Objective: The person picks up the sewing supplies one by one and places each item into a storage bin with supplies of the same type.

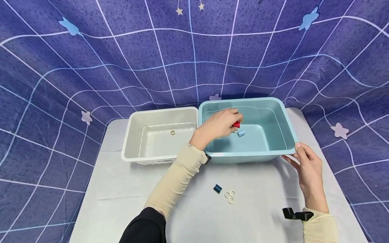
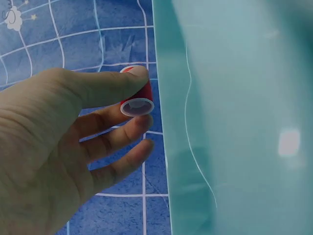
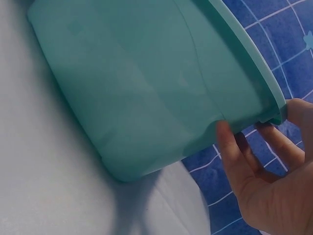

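Note:
My left hand point(image 1: 219, 124) pinches a red thread spool point(image 1: 236, 124) between thumb and fingertips over the teal plastic bin point(image 1: 249, 154). In the left wrist view the spool's pale hollow end point(image 2: 137, 107) faces the camera. A light blue spool point(image 1: 241, 133) lies on the bin's floor, close to the left hand; something small beside it is mostly hidden. At the bin's near right corner, my right hand point(image 1: 309, 165) grips the rim. The right wrist view shows the thumb at the rim point(image 3: 279, 105) and the other fingers below, along the outer wall.
Left of the teal bin stands an off-white bin point(image 1: 129, 135) with one small brass-coloured ring point(image 1: 173, 132) inside. On the white-covered table point(image 1: 121, 199), nearer me, lie a dark blue spool point(image 1: 217, 188) and three pale rings point(image 1: 231, 200). A blue patterned curtain point(image 1: 194, 50) surrounds the back and sides.

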`<state>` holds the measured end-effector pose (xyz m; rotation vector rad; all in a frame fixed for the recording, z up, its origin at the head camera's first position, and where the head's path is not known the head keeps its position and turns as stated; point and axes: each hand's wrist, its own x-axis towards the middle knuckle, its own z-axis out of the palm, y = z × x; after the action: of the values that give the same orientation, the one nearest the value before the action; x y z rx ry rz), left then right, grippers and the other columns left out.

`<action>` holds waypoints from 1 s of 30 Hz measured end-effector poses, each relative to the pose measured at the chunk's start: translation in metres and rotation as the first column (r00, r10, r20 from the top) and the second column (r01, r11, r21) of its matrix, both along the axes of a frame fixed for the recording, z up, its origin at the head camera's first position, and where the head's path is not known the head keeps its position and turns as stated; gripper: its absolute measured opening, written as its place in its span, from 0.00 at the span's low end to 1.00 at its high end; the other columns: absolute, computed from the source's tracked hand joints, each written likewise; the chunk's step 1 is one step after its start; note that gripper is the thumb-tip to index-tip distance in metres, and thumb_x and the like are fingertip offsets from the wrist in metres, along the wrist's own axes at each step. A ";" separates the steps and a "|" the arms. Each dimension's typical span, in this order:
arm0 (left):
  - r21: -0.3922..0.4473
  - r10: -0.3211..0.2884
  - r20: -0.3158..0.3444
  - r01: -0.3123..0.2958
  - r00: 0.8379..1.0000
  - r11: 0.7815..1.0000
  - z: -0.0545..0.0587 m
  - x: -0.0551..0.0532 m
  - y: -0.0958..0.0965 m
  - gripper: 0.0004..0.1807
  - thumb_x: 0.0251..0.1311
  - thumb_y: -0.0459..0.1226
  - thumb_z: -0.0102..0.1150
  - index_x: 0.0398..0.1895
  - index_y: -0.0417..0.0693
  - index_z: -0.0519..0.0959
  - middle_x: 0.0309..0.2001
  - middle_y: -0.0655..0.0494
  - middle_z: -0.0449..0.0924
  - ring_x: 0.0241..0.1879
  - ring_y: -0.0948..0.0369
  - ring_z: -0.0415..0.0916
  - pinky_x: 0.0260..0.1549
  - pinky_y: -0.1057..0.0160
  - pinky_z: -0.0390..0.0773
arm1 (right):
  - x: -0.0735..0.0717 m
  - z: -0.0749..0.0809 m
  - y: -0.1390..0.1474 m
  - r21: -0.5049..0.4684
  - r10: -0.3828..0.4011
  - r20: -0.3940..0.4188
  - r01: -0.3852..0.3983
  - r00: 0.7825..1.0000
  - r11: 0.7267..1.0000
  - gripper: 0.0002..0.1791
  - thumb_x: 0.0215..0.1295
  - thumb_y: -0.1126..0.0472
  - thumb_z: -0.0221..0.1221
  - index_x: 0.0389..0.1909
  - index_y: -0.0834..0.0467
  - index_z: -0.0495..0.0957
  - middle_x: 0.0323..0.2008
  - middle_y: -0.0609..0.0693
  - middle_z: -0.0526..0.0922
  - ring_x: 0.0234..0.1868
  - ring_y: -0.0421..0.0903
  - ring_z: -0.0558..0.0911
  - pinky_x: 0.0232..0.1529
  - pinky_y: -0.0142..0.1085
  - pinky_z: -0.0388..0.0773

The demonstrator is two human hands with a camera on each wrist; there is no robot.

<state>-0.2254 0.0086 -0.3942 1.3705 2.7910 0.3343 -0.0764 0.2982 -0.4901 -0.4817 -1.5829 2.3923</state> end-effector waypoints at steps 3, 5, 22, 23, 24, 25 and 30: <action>-0.004 0.008 0.016 -0.008 1.000 1.000 0.000 -0.003 0.000 0.06 0.70 0.40 0.66 0.46 0.53 0.81 0.43 0.58 0.77 0.44 0.61 0.75 0.48 0.64 0.76 | 0.000 0.000 0.000 -0.001 -0.003 0.000 0.003 1.000 1.000 0.15 0.74 0.62 0.62 0.55 0.66 0.82 0.48 0.50 0.85 0.39 0.43 0.90 0.41 0.38 0.89; -0.009 0.010 0.021 -0.010 1.000 1.000 0.000 -0.004 -0.001 0.07 0.69 0.41 0.66 0.46 0.54 0.81 0.43 0.59 0.77 0.44 0.62 0.75 0.49 0.64 0.76 | 0.000 0.000 0.000 0.002 -0.005 0.001 0.005 1.000 1.000 0.15 0.74 0.61 0.62 0.55 0.66 0.82 0.49 0.50 0.85 0.39 0.43 0.90 0.41 0.38 0.89; -0.007 0.020 0.038 -0.019 0.999 1.000 0.015 -0.008 0.003 0.05 0.70 0.40 0.65 0.45 0.53 0.80 0.42 0.59 0.76 0.43 0.62 0.73 0.44 0.65 0.74 | 0.000 0.000 0.000 -0.002 -0.013 -0.009 0.013 1.000 1.000 0.16 0.74 0.62 0.62 0.56 0.67 0.81 0.49 0.50 0.85 0.39 0.43 0.90 0.41 0.38 0.89; -0.011 0.021 0.040 -0.021 0.999 1.000 0.015 -0.011 0.004 0.05 0.71 0.40 0.64 0.46 0.53 0.80 0.42 0.59 0.76 0.43 0.62 0.73 0.44 0.65 0.74 | 0.000 -0.001 0.000 -0.004 -0.014 -0.009 0.014 1.000 1.000 0.16 0.74 0.62 0.62 0.56 0.67 0.81 0.49 0.50 0.85 0.39 0.43 0.90 0.41 0.38 0.89; -0.014 0.024 0.041 -0.023 0.999 1.000 0.014 -0.013 0.006 0.05 0.71 0.40 0.63 0.46 0.54 0.80 0.42 0.59 0.76 0.43 0.62 0.73 0.44 0.66 0.74 | 0.000 -0.001 0.000 -0.005 -0.013 -0.008 0.013 1.000 1.000 0.16 0.74 0.62 0.62 0.56 0.67 0.81 0.49 0.50 0.85 0.39 0.43 0.90 0.41 0.38 0.89; -0.015 0.025 0.046 -0.025 0.999 1.000 0.014 -0.016 0.007 0.05 0.72 0.40 0.63 0.47 0.54 0.81 0.42 0.59 0.76 0.42 0.63 0.73 0.44 0.66 0.74 | 0.000 -0.001 -0.001 -0.006 -0.012 -0.007 0.012 1.000 1.000 0.16 0.74 0.62 0.62 0.56 0.67 0.81 0.49 0.50 0.85 0.39 0.43 0.90 0.41 0.38 0.89; -0.014 0.032 0.062 -0.031 0.998 0.999 0.009 -0.028 0.017 0.06 0.72 0.41 0.62 0.48 0.56 0.82 0.44 0.59 0.76 0.43 0.64 0.74 0.44 0.67 0.74 | 0.000 -0.001 -0.001 -0.007 -0.013 -0.001 0.013 1.000 1.000 0.16 0.74 0.61 0.63 0.56 0.67 0.81 0.50 0.50 0.85 0.40 0.43 0.90 0.42 0.38 0.89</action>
<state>-0.2533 0.0253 -0.3851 1.2918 2.7617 0.3531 -0.0766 0.2973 -0.4915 -0.4904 -1.5671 2.3892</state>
